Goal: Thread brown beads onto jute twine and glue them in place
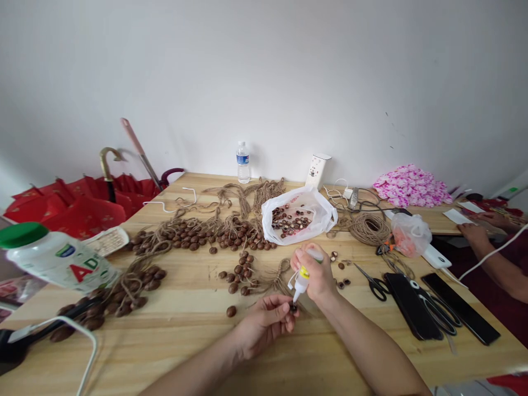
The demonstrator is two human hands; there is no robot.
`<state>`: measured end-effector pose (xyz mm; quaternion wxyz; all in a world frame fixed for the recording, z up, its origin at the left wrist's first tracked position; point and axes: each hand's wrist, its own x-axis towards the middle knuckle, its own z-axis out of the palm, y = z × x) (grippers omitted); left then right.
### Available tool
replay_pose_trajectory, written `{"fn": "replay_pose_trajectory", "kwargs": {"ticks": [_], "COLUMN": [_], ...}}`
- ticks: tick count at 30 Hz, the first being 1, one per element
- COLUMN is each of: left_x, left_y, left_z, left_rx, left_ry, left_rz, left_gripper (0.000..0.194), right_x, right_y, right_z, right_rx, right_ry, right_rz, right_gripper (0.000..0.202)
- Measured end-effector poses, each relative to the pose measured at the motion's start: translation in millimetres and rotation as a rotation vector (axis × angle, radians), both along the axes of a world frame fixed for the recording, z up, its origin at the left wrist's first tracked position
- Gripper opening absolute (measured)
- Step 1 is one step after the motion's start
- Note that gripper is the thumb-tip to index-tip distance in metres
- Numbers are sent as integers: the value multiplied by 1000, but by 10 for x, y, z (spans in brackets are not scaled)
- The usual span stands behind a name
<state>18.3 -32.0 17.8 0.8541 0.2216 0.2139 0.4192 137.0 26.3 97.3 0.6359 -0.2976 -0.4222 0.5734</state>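
My left hand (270, 323) pinches a small dark brown nut shell (293, 307) between thumb and fingers, low over the table. In my right hand (317, 273) is a white glue bottle (302, 283) with a yellow band, tipped down so its nozzle meets the shell or hovers just over it. Whether glue is coming out cannot be seen. Just behind my hands lies a bundle of twine (281, 276) with several brown nuts (243, 267) beside it. One loose nut (231, 311) sits left of my left hand. A white plastic bag (272, 231) farther back holds many shell pieces.
Rows of nuts with twine (193, 234) stretch along the left. A white bottle with a green cap (61, 258) stands far left. Scissors (377, 287), a black phone (412, 308) and a twine coil (368, 228) lie right. A person's arm (490, 258) rests at the right edge.
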Motion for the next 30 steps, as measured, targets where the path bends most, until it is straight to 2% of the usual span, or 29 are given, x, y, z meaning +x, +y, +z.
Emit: {"fn": "replay_pose_trajectory", "kwargs": {"ticks": [8,16,23,30], "left_x": [-6,-21,-18,-14], "left_y": [1,2,8,-11], "left_z": [28,72,88,70], "left_rx": [3,18,10,6], "left_ry": [-5,3,2,1], "left_rz": [8,23,21,-12], "left_gripper": [12,15,14,13], "right_x": [-4,-7,-24,-26], "right_y": [55,118,48,15], "right_z": [55,22,39,53], "right_rx": [-51,-271,-72,-31], "right_ry": [111,226,129,96], "right_rz": [1,12,-19,28], "right_gripper": [34,36,34,33]}}
